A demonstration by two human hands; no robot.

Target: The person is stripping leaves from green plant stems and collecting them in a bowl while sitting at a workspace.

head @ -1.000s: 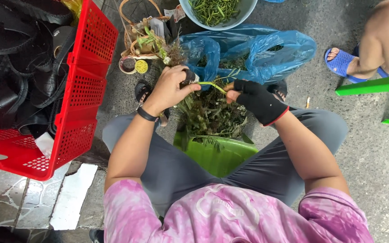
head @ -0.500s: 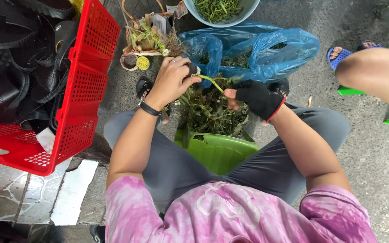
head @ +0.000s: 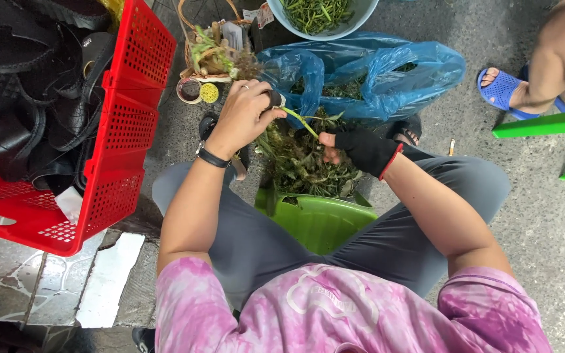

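Left hand closed around a small dark-handled knife, right hand in a black fingerless glove pinching a green stem, stem stretched between both hands above a heap of leafy trimmings in a green basin, blue plastic bag just beyond, red crate to the left

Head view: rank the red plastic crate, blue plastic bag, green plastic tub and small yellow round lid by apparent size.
1. Red plastic crate, largest.
2. Blue plastic bag.
3. Green plastic tub, partly hidden by legs, so unsure.
4. Small yellow round lid, smallest.
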